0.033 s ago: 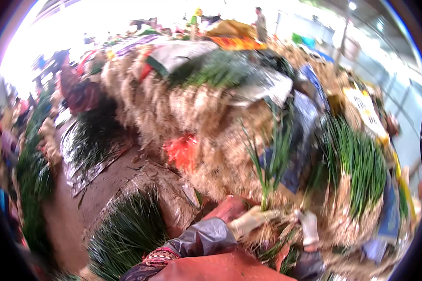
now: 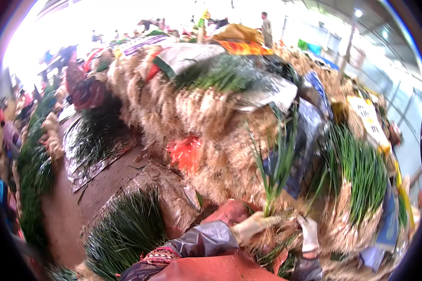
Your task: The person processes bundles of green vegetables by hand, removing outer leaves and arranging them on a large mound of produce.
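Observation:
My left hand [image 2: 253, 227], in a pale glove, is closed round the base of a small bunch of green onions [image 2: 273, 180]. Their leaves stand upright and the stringy roots hang below the fingers. To its right my right hand [image 2: 308, 232], also gloved, pinches a thin green onion stalk [image 2: 318, 189] near its lower end. The two hands are a short way apart, over loose roots and scraps of leaf. Right of them stands a thick stack of green onions [image 2: 361, 173] with pale roots downward. A red-orange apron [image 2: 211, 267] covers my lap.
Dark green onions [image 2: 126, 229] are heaped at my lower left. Ahead rises a large pile of onion roots [image 2: 197, 112], with a red plastic piece [image 2: 185, 152] in it. Blue sheeting [image 2: 300, 145] hangs at right. A person [image 2: 82, 84] sits at far left; another [image 2: 266, 28] stands far back.
The whole view has shifted slightly, with the scene a little lower and further right. My right hand's stalk shows more clearly. Both hands keep their hold.

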Demonstrator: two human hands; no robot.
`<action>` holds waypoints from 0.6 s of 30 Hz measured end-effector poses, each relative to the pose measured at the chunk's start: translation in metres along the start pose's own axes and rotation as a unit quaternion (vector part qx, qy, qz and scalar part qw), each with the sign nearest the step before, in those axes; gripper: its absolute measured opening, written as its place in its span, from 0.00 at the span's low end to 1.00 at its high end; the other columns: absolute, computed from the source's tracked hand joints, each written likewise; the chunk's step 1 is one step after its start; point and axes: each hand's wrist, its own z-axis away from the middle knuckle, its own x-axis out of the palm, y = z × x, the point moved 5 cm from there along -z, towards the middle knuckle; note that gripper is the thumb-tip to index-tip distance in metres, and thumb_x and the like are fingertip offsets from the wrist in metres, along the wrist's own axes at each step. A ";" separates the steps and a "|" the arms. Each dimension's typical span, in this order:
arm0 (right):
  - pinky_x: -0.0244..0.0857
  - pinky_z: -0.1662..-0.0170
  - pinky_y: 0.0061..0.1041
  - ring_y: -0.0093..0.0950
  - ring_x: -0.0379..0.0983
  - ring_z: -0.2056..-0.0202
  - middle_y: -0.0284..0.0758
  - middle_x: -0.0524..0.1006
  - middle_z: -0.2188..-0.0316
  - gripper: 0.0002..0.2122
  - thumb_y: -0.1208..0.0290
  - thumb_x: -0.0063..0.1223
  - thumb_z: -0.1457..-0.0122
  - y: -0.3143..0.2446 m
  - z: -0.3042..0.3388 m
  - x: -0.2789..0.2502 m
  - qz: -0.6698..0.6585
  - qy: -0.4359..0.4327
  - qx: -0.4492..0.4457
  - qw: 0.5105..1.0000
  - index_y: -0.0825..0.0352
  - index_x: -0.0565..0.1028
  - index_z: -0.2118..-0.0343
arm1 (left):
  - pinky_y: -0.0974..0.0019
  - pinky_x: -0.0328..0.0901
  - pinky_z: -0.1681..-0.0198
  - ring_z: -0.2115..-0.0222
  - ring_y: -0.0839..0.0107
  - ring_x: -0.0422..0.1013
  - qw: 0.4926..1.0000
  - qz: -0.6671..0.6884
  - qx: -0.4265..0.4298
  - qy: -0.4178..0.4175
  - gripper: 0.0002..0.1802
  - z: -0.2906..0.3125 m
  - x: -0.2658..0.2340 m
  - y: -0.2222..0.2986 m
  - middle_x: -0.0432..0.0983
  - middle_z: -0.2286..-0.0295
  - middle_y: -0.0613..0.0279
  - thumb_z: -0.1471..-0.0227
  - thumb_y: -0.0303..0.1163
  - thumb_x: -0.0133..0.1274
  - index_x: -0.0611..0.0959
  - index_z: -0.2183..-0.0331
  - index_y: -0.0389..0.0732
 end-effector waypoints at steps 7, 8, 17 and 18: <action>0.65 0.55 0.22 0.23 0.73 0.62 0.34 0.79 0.66 0.17 0.57 0.50 0.39 0.008 0.020 0.037 -0.081 -0.080 0.037 0.993 0.68 0.77 0.60 | 0.74 0.65 0.58 0.62 0.80 0.70 0.975 -0.222 0.024 0.021 0.18 -0.027 -0.009 -0.037 0.77 0.64 0.68 0.44 0.38 0.54 0.78 0.54 0.39; 0.65 0.55 0.22 0.23 0.73 0.61 0.35 0.79 0.64 0.17 0.59 0.51 0.39 -0.006 0.025 0.039 -0.032 -0.076 -0.021 0.996 0.69 0.76 0.58 | 0.73 0.66 0.59 0.64 0.80 0.71 0.976 -0.213 0.027 0.019 0.18 -0.024 -0.001 -0.033 0.77 0.66 0.69 0.44 0.38 0.55 0.78 0.54 0.39; 0.65 0.56 0.25 0.26 0.74 0.63 0.38 0.77 0.61 0.14 0.65 0.50 0.40 -0.002 -0.025 0.016 0.074 -0.069 -0.126 0.987 0.71 0.76 0.58 | 0.67 0.67 0.61 0.64 0.73 0.71 0.989 -0.144 0.026 0.033 0.15 0.008 0.019 -0.015 0.76 0.65 0.63 0.49 0.29 0.55 0.79 0.57 0.36; 0.65 0.56 0.24 0.26 0.74 0.62 0.37 0.77 0.60 0.15 0.65 0.49 0.40 -0.010 -0.020 0.020 0.030 -0.090 -0.132 0.987 0.71 0.76 0.57 | 0.68 0.68 0.65 0.67 0.74 0.72 0.995 -0.087 -0.002 0.040 0.14 0.010 0.025 -0.017 0.76 0.67 0.63 0.50 0.29 0.56 0.80 0.59 0.37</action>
